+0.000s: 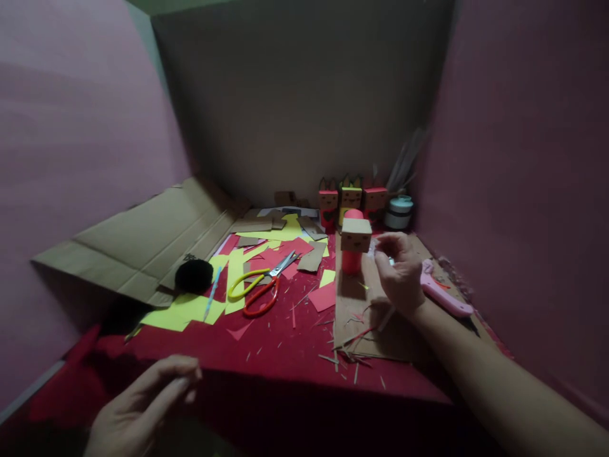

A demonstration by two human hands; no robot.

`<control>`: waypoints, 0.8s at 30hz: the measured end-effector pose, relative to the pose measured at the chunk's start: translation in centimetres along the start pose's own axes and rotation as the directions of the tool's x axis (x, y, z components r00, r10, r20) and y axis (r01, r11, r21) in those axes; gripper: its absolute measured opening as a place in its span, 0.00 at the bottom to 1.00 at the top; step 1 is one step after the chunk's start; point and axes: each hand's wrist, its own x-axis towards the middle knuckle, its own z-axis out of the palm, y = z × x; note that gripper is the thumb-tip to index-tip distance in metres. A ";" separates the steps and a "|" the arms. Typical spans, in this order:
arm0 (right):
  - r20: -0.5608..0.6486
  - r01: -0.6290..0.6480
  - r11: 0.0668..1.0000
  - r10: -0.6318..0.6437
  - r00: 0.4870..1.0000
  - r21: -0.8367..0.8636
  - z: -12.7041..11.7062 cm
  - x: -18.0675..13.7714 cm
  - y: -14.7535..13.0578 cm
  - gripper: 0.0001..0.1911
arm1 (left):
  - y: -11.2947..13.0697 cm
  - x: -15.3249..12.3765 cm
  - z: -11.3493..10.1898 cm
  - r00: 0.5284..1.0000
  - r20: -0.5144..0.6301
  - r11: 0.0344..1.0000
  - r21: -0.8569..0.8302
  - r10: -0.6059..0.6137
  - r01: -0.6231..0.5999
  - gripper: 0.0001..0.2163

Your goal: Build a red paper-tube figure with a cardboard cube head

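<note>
My right hand (399, 270) is over the cardboard sheet, just right of a small cardboard-headed figure (356, 236) with a red body that stands upright. Its fingers are curled in a pinch; a whitish bit shows at the fingertips, too blurred to name. Low at the front left, off the table edge, my left hand (147, 403) has its thumb against bent fingers, and nothing shows in it. Scissors (269, 282) with one yellow and one red handle lie spread in the middle. A pink cutter (445, 295) lies beside my right forearm.
Paper scraps (295, 251) in yellow and red cover the red cloth (295, 349). A light-blue pencil (212, 295) and a black fuzzy ball (194, 276) lie left. Finished figures (351, 200) and a teal-lidded jar (399, 212) stand behind. Folded cardboard (143, 241) leans at left.
</note>
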 end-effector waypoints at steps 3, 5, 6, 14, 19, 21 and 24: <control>0.169 0.154 0.988 -0.148 0.974 -0.022 -0.1 -1.3 -1.6 0.08 | 1.5 1.3 1.1 0.986 0.152 0.995 0.056 0.072 -0.082 0.16; 0.288 0.232 0.973 -0.218 0.933 -0.015 0.0 -2.0 -2.5 0.08 | 2.6 2.9 2.3 0.955 0.262 0.969 0.159 0.142 -0.187 0.16; 0.340 0.271 0.962 -0.252 0.906 -0.009 0.2 -2.3 -2.9 0.08 | 3.0 3.9 3.0 0.931 0.308 0.939 0.216 0.194 -0.268 0.16; 0.679 0.266 0.959 -0.257 0.688 0.093 3.3 -3.4 -6.2 0.07 | 4.0 10.4 9.7 0.657 0.707 0.234 0.613 0.262 -0.754 0.19; 0.842 0.315 0.947 -0.215 0.494 0.057 4.9 -4.5 -7.4 0.11 | 2.8 11.3 10.5 0.664 0.700 0.236 0.621 0.263 -0.748 0.17; 0.887 0.351 0.935 -0.198 0.417 0.043 5.3 -4.6 -7.7 0.12 | 2.5 11.8 9.9 0.677 0.686 0.256 0.627 0.268 -0.736 0.18; 0.928 0.382 0.924 -0.166 0.333 0.028 5.7 -4.6 -7.9 0.12 | 2.8 12.8 8.7 0.744 0.612 0.279 0.690 0.268 -0.668 0.19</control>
